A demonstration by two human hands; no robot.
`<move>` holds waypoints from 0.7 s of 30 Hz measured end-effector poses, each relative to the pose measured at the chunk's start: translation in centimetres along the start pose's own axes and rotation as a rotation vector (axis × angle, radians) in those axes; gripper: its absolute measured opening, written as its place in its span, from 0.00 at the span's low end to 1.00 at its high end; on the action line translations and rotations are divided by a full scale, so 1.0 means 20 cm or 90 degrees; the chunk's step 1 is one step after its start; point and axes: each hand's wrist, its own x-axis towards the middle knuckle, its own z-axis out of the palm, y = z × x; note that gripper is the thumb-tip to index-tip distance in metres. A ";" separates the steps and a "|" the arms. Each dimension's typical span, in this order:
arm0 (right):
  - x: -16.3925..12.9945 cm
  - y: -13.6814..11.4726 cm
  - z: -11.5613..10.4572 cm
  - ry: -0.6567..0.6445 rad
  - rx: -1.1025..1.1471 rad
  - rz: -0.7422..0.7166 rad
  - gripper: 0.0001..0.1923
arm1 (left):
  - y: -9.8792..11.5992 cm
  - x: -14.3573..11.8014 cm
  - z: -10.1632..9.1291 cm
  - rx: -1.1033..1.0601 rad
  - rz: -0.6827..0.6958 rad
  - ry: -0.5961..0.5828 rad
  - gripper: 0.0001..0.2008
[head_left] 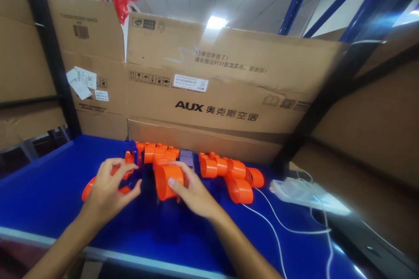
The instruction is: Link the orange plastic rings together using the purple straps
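Observation:
My right hand (194, 189) grips a short orange plastic tube (168, 181), thumb on its near face and fingers around its far side, over the blue table. To the left, my left hand (113, 185) holds nothing; its thumb and fingers are spread apart. Partly hidden behind it are orange pieces (87, 189) on the table. Beyond the held tube lies a group of several similar orange tubes (149, 152). A second group of orange tubes (236, 169) lies to the right of my right hand.
A phone (187, 159) lies between the two groups. White cables (275, 222) run across the right side near a clear plastic case (307, 196). A cardboard wall (209, 96) stands behind the blue table (42, 196), with dark metal posts (310, 109) at the sides.

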 end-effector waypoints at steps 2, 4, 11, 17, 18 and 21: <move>0.02 0.03 0.08 -0.013 0.025 0.040 0.24 | -0.03 0.06 -0.05 0.018 -0.013 0.072 0.18; 0.06 0.09 0.17 -0.013 0.060 0.086 0.26 | -0.04 0.12 -0.09 0.017 -0.007 0.123 0.18; 0.22 0.19 0.38 -0.024 0.263 0.168 0.30 | 0.00 0.26 -0.12 0.003 0.057 0.151 0.18; 0.27 0.24 0.46 -0.044 0.364 0.228 0.28 | 0.03 0.29 -0.10 0.031 0.087 0.146 0.18; 0.27 0.24 0.47 -0.048 0.384 0.229 0.29 | 0.03 0.29 -0.09 0.028 0.094 0.132 0.18; 0.26 0.21 0.41 -0.014 0.422 0.212 0.27 | 0.04 0.26 -0.07 -0.004 0.123 0.080 0.18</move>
